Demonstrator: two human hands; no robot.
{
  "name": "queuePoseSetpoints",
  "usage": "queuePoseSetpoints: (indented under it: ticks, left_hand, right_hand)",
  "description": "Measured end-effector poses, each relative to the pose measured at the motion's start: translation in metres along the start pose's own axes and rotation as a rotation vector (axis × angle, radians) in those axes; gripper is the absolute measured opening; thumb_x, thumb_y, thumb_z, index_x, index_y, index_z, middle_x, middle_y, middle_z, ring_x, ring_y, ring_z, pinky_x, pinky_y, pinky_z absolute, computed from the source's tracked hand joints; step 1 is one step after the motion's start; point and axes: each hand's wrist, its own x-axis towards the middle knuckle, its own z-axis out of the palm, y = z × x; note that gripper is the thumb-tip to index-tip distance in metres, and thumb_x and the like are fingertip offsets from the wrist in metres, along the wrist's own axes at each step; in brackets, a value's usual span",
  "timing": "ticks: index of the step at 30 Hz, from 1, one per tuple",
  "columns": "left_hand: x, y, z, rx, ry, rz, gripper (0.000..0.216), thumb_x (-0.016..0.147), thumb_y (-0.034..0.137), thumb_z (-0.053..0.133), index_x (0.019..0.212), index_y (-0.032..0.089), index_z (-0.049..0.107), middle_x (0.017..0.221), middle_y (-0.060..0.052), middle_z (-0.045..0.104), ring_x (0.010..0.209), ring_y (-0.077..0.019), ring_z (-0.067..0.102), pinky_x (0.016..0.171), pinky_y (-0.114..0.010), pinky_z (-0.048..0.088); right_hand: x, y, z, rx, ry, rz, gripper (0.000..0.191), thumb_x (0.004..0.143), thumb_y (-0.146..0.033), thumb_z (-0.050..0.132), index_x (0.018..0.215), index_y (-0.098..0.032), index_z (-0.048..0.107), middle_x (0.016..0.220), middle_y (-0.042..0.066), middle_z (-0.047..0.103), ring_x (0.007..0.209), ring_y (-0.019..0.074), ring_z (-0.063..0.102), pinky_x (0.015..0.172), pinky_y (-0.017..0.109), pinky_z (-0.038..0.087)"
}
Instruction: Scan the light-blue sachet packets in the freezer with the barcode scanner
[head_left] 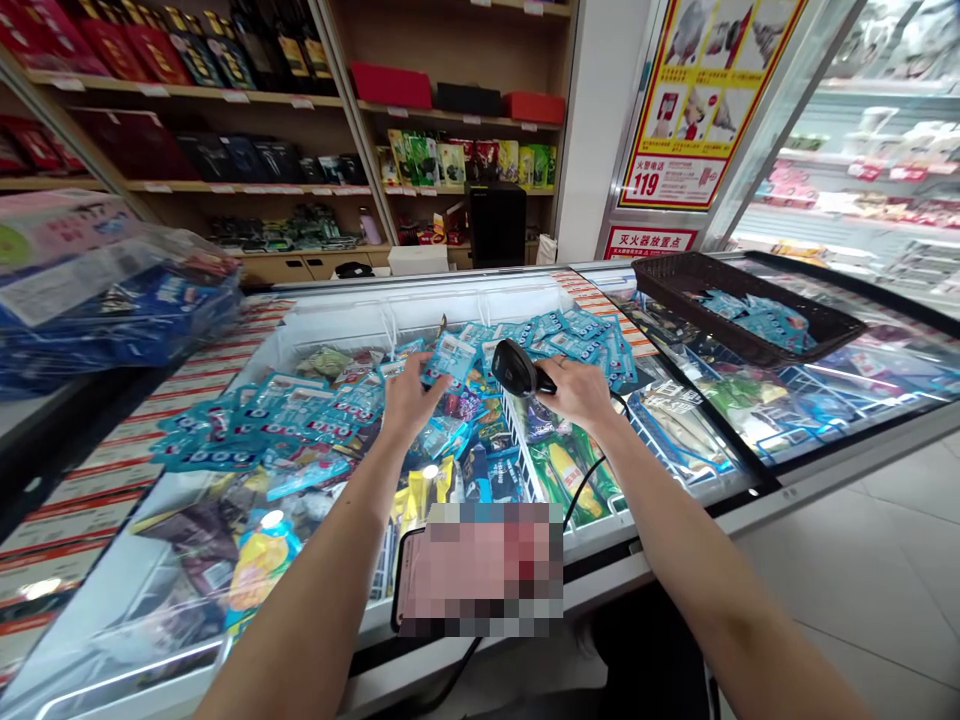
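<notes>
A phone (457, 572), its screen blurred out, lies near the freezer's front rim (789, 495). Beyond, the left hand (407, 397) pinches a small, flat, light-blue packet (452, 357) with a pale label; the right hand (583, 392) grips a black scanner (513, 368), a slim gap from the packet. Blue packet piles (281, 415) flank both hands; farther, the back rim (420, 281) and a brown basket (847, 330) bound the room.

Bare forearms (697, 545), dark clothing (651, 650)
</notes>
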Motion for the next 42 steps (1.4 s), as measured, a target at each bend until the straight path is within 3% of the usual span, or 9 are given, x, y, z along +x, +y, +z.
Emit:
queuePoseSetpoints:
  ticks: [4,10,26,34,42]
  left_hand:
    - [0.001,-0.005,-0.002,-0.165,0.041,0.009,0.053,0.081,0.048,0.052,0.127,0.022,0.047,0.095,-0.003,0.065,0.077,-0.0172,0.06,0.072,-0.03,0.045]
    - [-0.002,0.003,-0.007,-0.118,0.034,0.039,0.05,0.082,0.046,0.05,0.128,0.025,0.05,0.086,-0.002,0.064,0.074,-0.0166,0.059,0.072,-0.029,0.044]
    - [-0.006,0.023,-0.018,0.01,-0.023,0.058,0.047,0.086,0.039,0.043,0.13,0.025,0.05,0.091,-0.001,0.068,0.07,-0.0146,0.059,0.073,-0.029,0.041]
    - [-0.006,0.019,-0.014,0.065,-0.013,0.106,0.046,0.088,0.039,0.041,0.132,0.028,0.047,0.112,-0.002,0.067,0.076,-0.0148,0.06,0.08,-0.03,0.041]
    - [-0.006,0.017,-0.012,0.056,-0.002,0.145,0.045,0.088,0.038,0.04,0.131,0.027,0.047,0.113,-0.002,0.066,0.074,-0.0149,0.061,0.082,-0.03,0.042]
  right_hand:
    - [-0.001,-0.003,-0.002,0.007,0.01,-0.03,0.035,0.086,-0.037,0.054,0.118,-0.024,0.057,0.099,0.005,0.068,0.087,0.0203,0.062,0.069,0.028,0.038]
    - [-0.002,-0.006,-0.002,0.024,0.027,-0.076,0.034,0.087,-0.038,0.053,0.117,-0.023,0.058,0.1,0.005,0.068,0.085,0.0189,0.062,0.069,0.028,0.037]
    - [-0.002,-0.004,0.004,0.06,0.077,-0.153,0.033,0.084,-0.036,0.057,0.114,-0.021,0.058,0.099,0.004,0.068,0.082,0.0182,0.062,0.065,0.028,0.037]
    - [-0.002,-0.004,0.003,0.077,0.058,-0.164,0.033,0.084,-0.036,0.058,0.114,-0.021,0.058,0.099,0.005,0.067,0.081,0.0178,0.062,0.066,0.027,0.037]
    - [-0.002,-0.005,0.002,0.066,0.042,-0.153,0.033,0.085,-0.037,0.057,0.115,-0.021,0.058,0.1,0.004,0.067,0.084,0.0178,0.062,0.067,0.027,0.038]
